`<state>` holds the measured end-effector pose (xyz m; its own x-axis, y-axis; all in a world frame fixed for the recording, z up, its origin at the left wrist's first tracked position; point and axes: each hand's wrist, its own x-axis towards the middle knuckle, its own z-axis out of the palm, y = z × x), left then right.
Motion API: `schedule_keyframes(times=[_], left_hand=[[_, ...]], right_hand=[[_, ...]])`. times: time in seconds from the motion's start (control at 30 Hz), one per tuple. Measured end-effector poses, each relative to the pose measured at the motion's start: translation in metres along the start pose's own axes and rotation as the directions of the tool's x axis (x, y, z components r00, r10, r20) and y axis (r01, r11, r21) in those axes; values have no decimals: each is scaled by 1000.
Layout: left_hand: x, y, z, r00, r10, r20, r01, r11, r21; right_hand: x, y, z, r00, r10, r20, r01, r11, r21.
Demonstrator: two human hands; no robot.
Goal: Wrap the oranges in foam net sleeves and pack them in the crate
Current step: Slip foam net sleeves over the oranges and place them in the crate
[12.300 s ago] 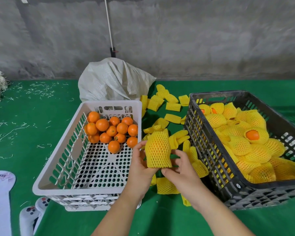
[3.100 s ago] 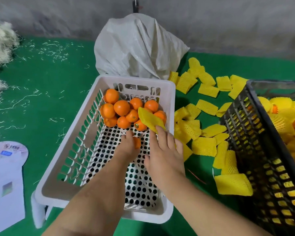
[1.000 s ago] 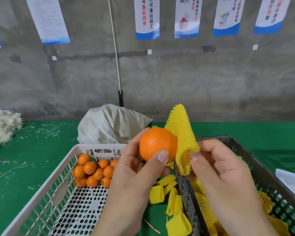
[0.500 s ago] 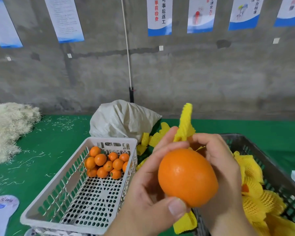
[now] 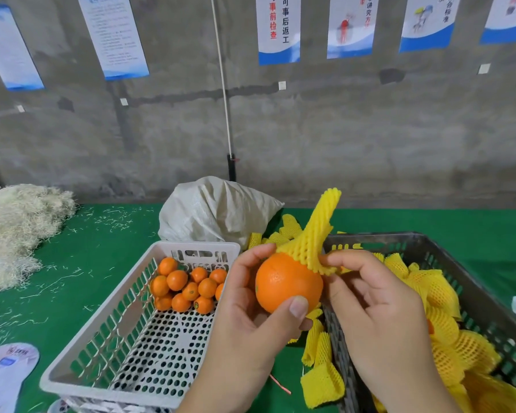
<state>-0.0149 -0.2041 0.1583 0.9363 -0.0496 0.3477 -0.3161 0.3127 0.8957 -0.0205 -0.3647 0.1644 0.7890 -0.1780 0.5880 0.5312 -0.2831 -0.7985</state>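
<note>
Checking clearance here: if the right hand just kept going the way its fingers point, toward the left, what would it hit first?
Most likely the orange held in the left hand. The right hand pinches the foam net sleeve right beside it, fingertips nearly at the fruit; exact depth is unclear.

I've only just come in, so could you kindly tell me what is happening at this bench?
A person is wrapping oranges by hand. The left hand grips a bare orange, while the right hand pulls a yellow foam net sleeve over its top; only the cap is covered so far. More unwrapped oranges sit in the white crate, and wrapped ones fill the dark crate.
</note>
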Motion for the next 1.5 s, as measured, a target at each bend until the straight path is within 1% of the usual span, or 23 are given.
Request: schedule_keyframes(times=[0.07,0.17,0.23,0.3,0.37,0.4,0.43,0.5,0.57,0.6,0.67,0.73,0.8,0.83,0.93,0.97,1.0,1.03,1.17,1.27,1.33,1.4,1.5], left_hand=[[-1,-1,3,1000,29,-10,-29,999,23],[5,-4,6,998,35,-53,-33,999,30],[10,-9,4,999,-9,-39,6,997,-83],[9,-12,-1,997,-37,69,48,984,-171],[5,-12,-7,983,3,185,12,997,-82],[4,-11,-10,980,27,197,-26,1000,-9],[4,-10,-12,984,47,174,-59,996,66],[9,-9,-15,995,70,72,-84,975,204],[11,-6,-15,993,115,4,-112,951,287],[11,-7,-15,989,142,-31,-127,949,289],[11,-12,-15,979,154,-130,-123,967,221],[10,-18,-13,968,143,-206,-112,982,153],[8,-21,-10,974,97,-206,-80,993,92],[7,-22,-10,985,58,-165,-49,997,58],[4,-23,-12,996,-26,86,27,1000,-10],[3,-23,-13,991,-22,132,21,1000,8],[2,-24,-13,990,-15,139,11,999,33],[3,-25,-12,994,-8,111,3,999,50],[8,-25,-7,992,38,-117,-29,996,79],[9,-30,-6,974,73,-213,-48,992,121],[9,-33,-6,976,72,-207,-47,991,125],[8,-34,-6,985,83,-150,-56,983,174],[8,-30,-3,986,147,-78,-125,963,238]], right_hand=[[-4,-2,-1,998,-60,16,61,997,-51],[-12,-4,5,976,-212,49,216,969,-119],[-16,1,9,978,-205,45,209,973,-100],[-16,5,11,990,-138,5,138,989,-53],[-13,8,9,995,-97,-11,97,995,-37],[-10,8,8,994,-111,-5,111,992,-62],[-8,8,7,990,-140,-1,139,985,-98],[-3,4,4,978,-208,-14,203,967,-154],[-4,0,5,955,-295,-26,283,936,-210],[-7,-1,9,943,-331,-25,317,920,-230],[-17,-2,22,932,-360,-34,346,915,-206],[-23,0,32,944,-325,-61,316,942,-114],[-23,3,35,958,-276,-79,270,960,-80],[-22,5,34,961,-264,-84,256,962,-91],[-18,8,31,972,-221,-86,213,973,-94],[-16,8,30,971,-225,-82,217,972,-94],[-15,8,28,966,-248,-79,239,965,-106],[-13,8,26,958,-277,-77,265,955,-132],[-17,8,24,934,-358,-12,348,914,-208],[-24,11,32,930,-366,2,359,909,-212],[-22,12,34,943,-332,-27,320,926,-202],[-17,13,33,960,-276,-40,263,944,-201],[-12,16,31,976,-214,-39,202,960,-191]])
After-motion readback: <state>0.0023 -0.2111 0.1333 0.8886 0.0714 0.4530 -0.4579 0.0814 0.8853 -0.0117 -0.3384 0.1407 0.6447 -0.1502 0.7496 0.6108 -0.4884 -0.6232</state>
